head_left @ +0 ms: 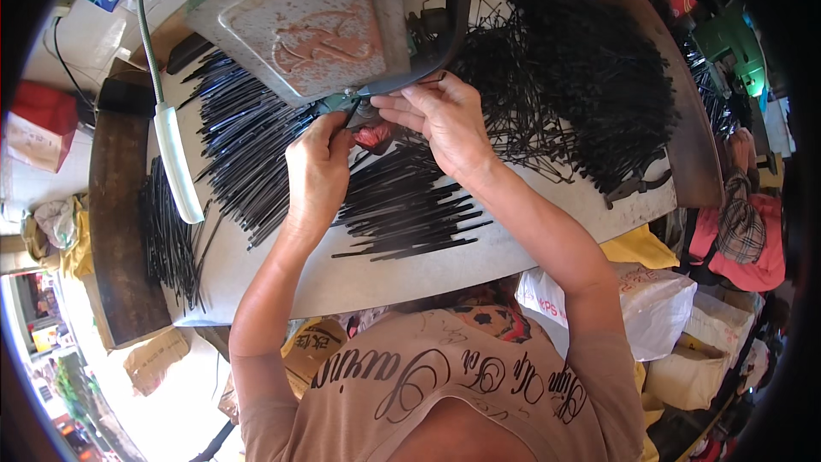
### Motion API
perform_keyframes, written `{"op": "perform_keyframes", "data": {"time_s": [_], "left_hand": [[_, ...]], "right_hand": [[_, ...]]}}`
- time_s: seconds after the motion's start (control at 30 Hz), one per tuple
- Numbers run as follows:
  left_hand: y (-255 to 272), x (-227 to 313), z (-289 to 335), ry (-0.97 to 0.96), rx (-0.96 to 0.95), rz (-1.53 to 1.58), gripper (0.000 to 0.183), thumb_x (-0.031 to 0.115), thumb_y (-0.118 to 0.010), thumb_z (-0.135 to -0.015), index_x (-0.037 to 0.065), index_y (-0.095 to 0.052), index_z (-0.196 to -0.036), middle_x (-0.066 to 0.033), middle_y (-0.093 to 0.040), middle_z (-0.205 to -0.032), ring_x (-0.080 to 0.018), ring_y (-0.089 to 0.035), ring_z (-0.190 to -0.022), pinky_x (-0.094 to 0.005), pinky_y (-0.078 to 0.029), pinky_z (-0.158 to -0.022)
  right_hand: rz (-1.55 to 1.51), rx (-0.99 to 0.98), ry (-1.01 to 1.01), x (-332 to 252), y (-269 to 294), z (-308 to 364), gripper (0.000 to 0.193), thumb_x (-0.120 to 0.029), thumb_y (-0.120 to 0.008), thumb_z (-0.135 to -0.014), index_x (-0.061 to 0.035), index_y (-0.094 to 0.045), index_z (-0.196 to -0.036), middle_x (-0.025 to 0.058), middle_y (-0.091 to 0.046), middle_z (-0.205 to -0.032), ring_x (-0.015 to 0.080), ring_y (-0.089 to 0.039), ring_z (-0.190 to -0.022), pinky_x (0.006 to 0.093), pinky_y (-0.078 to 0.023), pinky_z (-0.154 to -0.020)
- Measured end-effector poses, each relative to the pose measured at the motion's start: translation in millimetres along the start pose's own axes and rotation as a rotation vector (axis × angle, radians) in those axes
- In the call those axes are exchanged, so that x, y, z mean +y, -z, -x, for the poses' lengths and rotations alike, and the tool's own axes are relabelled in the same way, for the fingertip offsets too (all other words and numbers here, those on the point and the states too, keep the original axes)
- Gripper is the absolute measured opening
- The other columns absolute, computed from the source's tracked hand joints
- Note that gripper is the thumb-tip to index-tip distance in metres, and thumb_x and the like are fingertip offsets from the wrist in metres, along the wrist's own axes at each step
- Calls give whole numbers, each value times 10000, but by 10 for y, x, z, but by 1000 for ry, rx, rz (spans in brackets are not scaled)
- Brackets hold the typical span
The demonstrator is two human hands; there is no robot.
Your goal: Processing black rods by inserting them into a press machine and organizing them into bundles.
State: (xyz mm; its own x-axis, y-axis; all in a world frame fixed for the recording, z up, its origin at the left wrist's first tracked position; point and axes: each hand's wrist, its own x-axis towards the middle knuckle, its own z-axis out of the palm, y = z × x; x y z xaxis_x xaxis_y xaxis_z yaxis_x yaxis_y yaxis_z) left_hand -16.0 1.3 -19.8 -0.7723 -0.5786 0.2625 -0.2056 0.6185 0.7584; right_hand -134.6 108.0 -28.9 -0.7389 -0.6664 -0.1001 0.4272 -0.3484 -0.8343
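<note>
Both left hand point(316, 167) and right hand point(455, 127) are at the near edge of the machine point(299, 43), left fingers seemingly pinching a dark strip point(351, 112), right fingers' grip impossible to tell, with black strips point(406, 210) fanned before it, probably for easy reach.

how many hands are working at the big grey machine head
2: the left hand near the grey machine head's lower edge, and the right hand to its right. Anything behind the head is hidden.

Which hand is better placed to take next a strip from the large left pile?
Probably the left hand: it is close to those black strips, while the right hand is farther away.
</note>
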Motion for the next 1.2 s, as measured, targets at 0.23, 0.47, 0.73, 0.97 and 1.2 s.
{"op": "perform_keyframes", "data": {"time_s": [0.23,0.47,0.73,0.97,1.2], "left_hand": [[21,28,5,-34,4,-9,157,4,-553,-763,-40,-577,-912,-183,-593,-738,-257,-581,-612,-307,-448,-587],[35,51,-8,-5,-7,1,157,2,-552,-765,-38,-578,-914,-183,-591,-737,-254,-577,-614,-305,-445,-589],[42,39,-5,20,-40,-59,181,7,-534,-784,-36,-578,-955,-120,-624,-708,-134,-602,-664,-246,-452,-617],[31,6,-4,9,-31,-31,185,5,-524,-787,-38,-577,-959,-127,-626,-717,-140,-609,-669,-244,-455,-622],[37,17,-14,-7,-45,-44,187,-11,-523,-779,-38,-575,-956,-131,-625,-722,-152,-614,-668,-250,-459,-615]], "right_hand": [[-12,9,-21,-34,-14,37,115,-51,-464,-874,46,-485,-931,210,-578,-942,289,-606,-890,368,-511,-811],[-31,10,-28,-26,-12,22,122,-62,-467,-875,41,-489,-935,207,-583,-938,291,-605,-893,372,-507,-814],[-36,5,-27,-16,-14,9,126,-63,-470,-874,45,-489,-936,215,-583,-947,293,-607,-890,372,-509,-809],[-59,-3,-26,-8,-17,4,126,-67,-469,-876,41,-496,-937,209,-585,-945,289,-608,-889,370,-513,-802],[-53,12,-33,23,-19,-4,138,-85,-477,-879,36,-501,-941,197,-588,-933,279,-608,-890,364,-512,-806]]}}
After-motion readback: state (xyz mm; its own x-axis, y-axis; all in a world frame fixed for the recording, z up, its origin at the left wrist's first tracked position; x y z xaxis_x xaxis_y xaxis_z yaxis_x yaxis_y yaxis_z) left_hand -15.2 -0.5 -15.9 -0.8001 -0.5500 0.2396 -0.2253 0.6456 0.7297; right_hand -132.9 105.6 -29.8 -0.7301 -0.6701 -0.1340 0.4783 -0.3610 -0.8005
